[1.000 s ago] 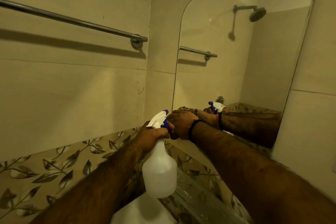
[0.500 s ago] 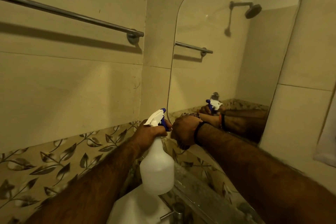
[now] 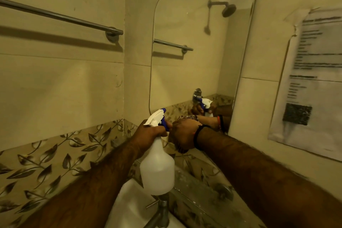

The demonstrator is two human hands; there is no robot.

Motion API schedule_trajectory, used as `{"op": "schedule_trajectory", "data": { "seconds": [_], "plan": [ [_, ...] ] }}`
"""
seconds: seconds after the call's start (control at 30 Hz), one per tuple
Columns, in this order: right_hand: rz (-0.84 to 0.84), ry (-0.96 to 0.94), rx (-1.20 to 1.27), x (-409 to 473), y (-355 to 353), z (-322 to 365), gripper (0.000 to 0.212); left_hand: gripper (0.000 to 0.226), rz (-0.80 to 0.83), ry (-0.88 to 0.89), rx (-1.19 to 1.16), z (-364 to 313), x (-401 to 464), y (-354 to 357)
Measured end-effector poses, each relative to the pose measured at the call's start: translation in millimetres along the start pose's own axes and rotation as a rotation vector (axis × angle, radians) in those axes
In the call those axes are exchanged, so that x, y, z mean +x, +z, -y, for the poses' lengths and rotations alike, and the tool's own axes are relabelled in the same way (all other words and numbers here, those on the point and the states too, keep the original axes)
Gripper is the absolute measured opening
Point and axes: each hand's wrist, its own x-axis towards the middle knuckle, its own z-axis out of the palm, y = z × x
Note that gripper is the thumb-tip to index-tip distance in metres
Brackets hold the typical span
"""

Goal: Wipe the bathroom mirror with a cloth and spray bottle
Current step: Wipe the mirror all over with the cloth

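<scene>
**Lighting and Image Quality**

Illumination is dim and yellow-tinted. The towel rail (image 3: 61, 17) casts a dark band shadow directly below itself. Right of the rail, the printed notice (image 3: 307, 79) is blurred and unreadable. Wide-angle distortion curves straight lines toward the frame edges.

A mirror (image 3: 199, 46) fills the upper centre of the frame, mounted on the wall. To its left, on the adjoining wall in the upper left, runs a towel bar (image 3: 61, 17). At the right edge, a paper sheet (image 3: 309, 81) is stuck to the wall beside the mirror. In the centre, below the mirror, the left hand (image 3: 150, 132) holds a spray bottle (image 3: 157, 168) by its neck, with the right hand (image 3: 184, 134) touching the bottle's trigger from the right. A cloth (image 3: 182, 149) shows under the right hand. Beneath the bottle, at bottom centre, sits a sink (image 3: 127, 203) with a tap (image 3: 159, 214).
</scene>
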Motion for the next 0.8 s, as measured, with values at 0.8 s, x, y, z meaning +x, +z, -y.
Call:
{"op": "schedule_trajectory", "data": {
  "seconds": [0.8],
  "plan": [
    [-0.026, -0.034, 0.179, -126, 36, -23, 0.04, 0.041, 0.127, 0.039, -0.063, -26, -43, 58]
  ]
}}
